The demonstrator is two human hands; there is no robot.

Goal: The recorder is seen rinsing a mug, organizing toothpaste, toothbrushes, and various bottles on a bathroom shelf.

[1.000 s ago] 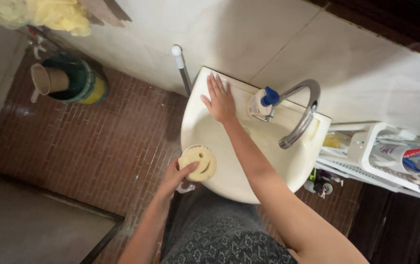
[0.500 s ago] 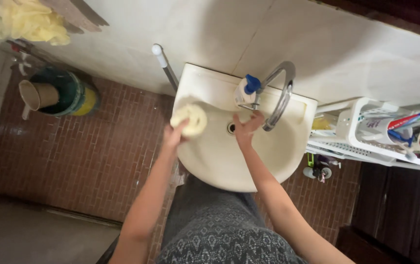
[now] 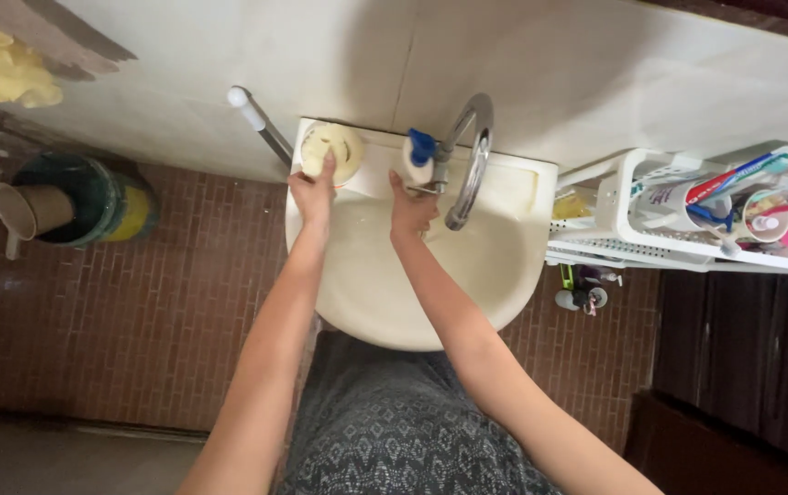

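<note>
compared with half a second ago, the left hand (image 3: 312, 194) has carried the one round yellow smiley sponge (image 3: 328, 152) from the basin's left rim up to the back ledge of the single cream sink (image 3: 504, 266) at upper centre, fingers closed around its lower edge, while the right hand (image 3: 411, 209) has risen from the drain to the one curved metal tap (image 3: 467, 165), fingers curled at its base beside the blue-capped handle (image 3: 419, 154); whether it grips is unclear. one white rack (image 3: 614, 215) of toothbrushes sits at right, one green bucket (image 3: 100, 197) at left.

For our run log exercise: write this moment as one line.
left hand: holds sponge on sink rim | right hand: at tap
</note>
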